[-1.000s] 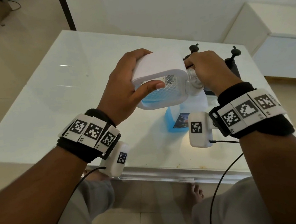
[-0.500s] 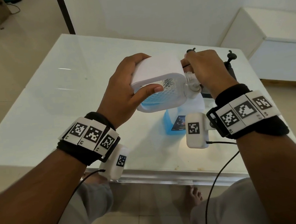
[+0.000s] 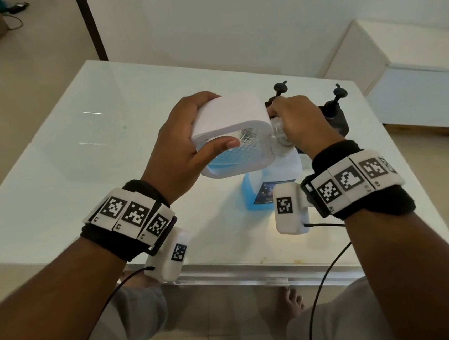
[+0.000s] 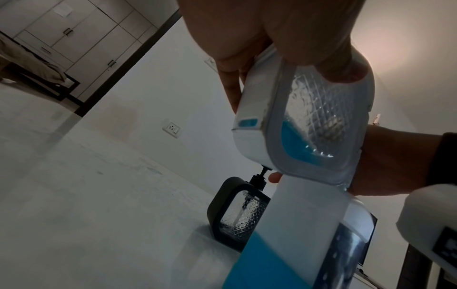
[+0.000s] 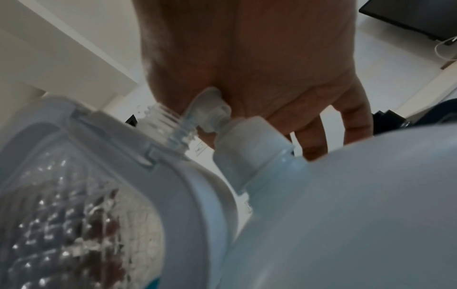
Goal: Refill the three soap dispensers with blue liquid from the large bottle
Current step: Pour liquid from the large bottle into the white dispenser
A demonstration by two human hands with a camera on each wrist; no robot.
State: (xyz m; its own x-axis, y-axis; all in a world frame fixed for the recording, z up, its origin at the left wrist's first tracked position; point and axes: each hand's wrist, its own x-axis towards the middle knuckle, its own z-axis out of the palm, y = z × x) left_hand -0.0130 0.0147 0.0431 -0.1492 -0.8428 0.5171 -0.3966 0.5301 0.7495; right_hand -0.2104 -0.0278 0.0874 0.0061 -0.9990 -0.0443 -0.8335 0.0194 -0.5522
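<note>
At frame centre the left hand (image 3: 180, 149) has fingers and thumb clamped around a white soap dispenser (image 3: 231, 139), tipped sideways above the table (image 3: 53, 172), some blue liquid inside. Right of it, the right hand (image 3: 300, 124) pinches the white pump cap (image 5: 210, 109) at the dispenser's open neck. Below stands the large bottle (image 3: 271, 184); upper right, two black dispensers (image 3: 334, 115).

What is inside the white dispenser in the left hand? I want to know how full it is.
Blue liquid pools in the tilted white dispenser, filling a small part of its window. The white shell hides the rest.
</note>
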